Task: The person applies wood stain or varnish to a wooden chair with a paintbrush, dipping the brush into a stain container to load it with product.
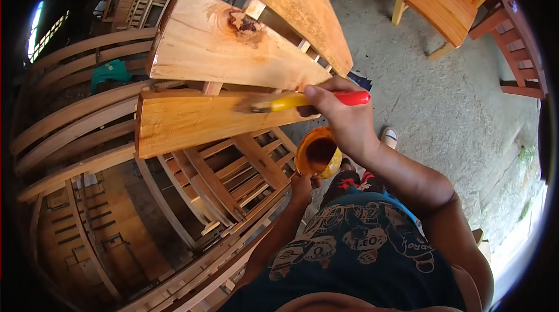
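My right hand (340,108) is closed around a paintbrush (291,102) with a yellow and red handle. The bristles, blurred by motion, lie over the upper edge of the nearest wooden slat (192,122), which looks glossy and orange-brown. Beyond it is a paler slat (204,41) with a dark knot. Farther up, a curved plank (297,3) has an orange tone. Below the brush, my left hand (305,185) grips a yellow container (331,169) at its lower side. Reddish-brown liquid (319,153) shows inside, with drips down the container wall.
Stacked wooden frames (233,178) and curved rails (75,108) crowd the left side. A green cloth (109,73) hangs on the rails. A wooden chair (437,3) stands on the concrete floor (419,102) at upper right, beside a reddish slatted piece (515,50).
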`<state>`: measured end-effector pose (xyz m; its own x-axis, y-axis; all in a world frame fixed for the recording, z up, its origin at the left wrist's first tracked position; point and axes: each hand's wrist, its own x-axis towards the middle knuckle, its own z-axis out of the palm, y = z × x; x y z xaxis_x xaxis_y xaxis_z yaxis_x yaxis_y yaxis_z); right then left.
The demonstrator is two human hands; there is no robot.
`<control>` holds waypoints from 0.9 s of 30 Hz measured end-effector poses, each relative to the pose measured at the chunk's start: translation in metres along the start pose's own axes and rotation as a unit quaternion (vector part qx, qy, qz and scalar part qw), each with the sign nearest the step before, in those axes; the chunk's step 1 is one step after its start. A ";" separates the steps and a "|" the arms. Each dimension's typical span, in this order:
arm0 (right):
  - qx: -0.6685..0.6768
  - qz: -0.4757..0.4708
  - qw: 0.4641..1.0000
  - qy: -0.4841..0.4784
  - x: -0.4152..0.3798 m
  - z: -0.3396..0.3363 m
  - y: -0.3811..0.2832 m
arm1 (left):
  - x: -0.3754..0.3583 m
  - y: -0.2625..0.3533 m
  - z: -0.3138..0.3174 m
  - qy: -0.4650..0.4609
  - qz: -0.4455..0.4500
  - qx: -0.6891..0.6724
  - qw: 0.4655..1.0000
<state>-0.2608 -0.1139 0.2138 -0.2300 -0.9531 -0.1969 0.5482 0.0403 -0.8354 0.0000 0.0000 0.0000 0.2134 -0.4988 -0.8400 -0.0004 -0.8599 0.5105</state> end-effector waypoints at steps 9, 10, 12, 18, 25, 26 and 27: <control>0.262 -0.124 0.953 0.083 0.046 -0.029 -0.053 | -0.012 -0.005 0.014 -0.024 -0.005 -0.017 1.000; 0.255 -0.136 0.954 0.074 0.052 -0.027 -0.046 | -0.013 -0.005 0.014 -0.022 -0.004 -0.014 1.000; 0.231 -0.121 0.961 0.091 0.060 -0.030 -0.020 | -0.020 0.004 0.019 -0.009 -0.013 -0.012 1.000; 0.263 -0.123 0.953 0.081 0.044 -0.018 -0.051 | -0.011 -0.005 0.013 -0.019 0.006 -0.010 1.000; 0.234 -0.119 0.958 0.119 0.038 -0.018 -0.054 | -0.016 -0.003 0.015 -0.004 -0.009 -0.004 1.000; 0.236 -0.141 0.957 0.096 0.041 -0.011 -0.063 | -0.015 0.000 0.014 -0.012 -0.008 -0.011 1.000; 0.237 -0.166 0.954 0.071 0.044 -0.008 -0.070 | -0.014 0.004 0.016 -0.022 -0.003 -0.018 1.000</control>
<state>-0.3156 -0.1566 0.2590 -0.5423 -0.8382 -0.0572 0.7211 -0.4295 -0.5436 -0.0187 0.0016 0.0108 0.1705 -0.4978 -0.8503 0.0354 -0.8593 0.5102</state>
